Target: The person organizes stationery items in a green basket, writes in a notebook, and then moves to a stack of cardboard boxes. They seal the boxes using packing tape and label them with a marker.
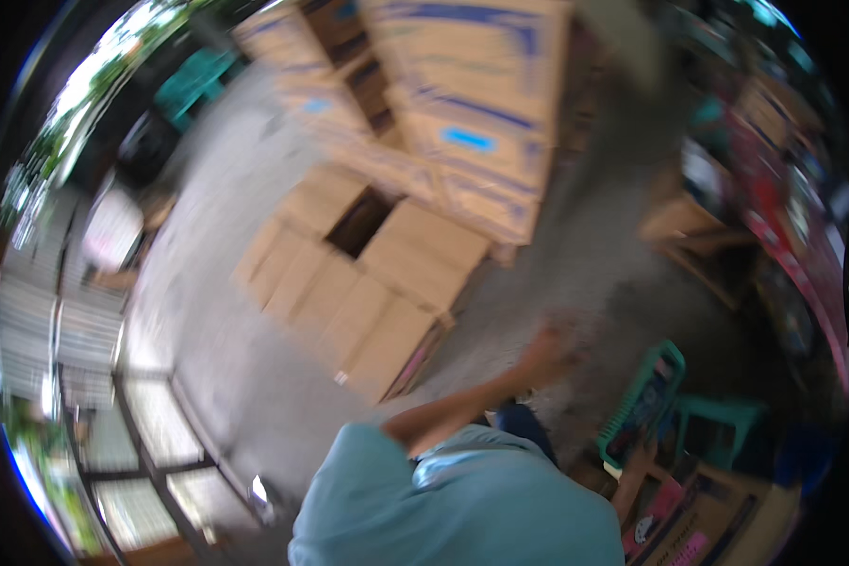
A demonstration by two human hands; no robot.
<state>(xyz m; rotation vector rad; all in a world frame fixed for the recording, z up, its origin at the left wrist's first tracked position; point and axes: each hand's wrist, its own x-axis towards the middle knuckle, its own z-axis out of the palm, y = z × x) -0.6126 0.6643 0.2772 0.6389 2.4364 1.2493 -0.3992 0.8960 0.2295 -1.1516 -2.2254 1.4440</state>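
Observation:
My left hand (pixel 558 347) reaches out in front of my body over the grey floor. Motion smears its fingers, and I see nothing clear in it. Low on the right, my right hand (pixel 640 460) grips the near end of a green plastic basket (pixel 668 363), which is long and has slotted sides. Dark, small contents lie in the basket, too blurred to name. Beside the basket is a green plastic stool (pixel 726 415). Just below my right arm stands an open cardboard box (pixel 693 528) with pink pieces near it.
Closed brown cartons (pixel 340 292) sit on the concrete floor (pixel 208 226) ahead. Behind them rise tall stacked boxes (pixel 481 66) with blue print. At right stands a cluttered table with a red edge (pixel 774 226). A window frame (pixel 146 453) is at lower left, a green chair (pixel 193 85) at far left.

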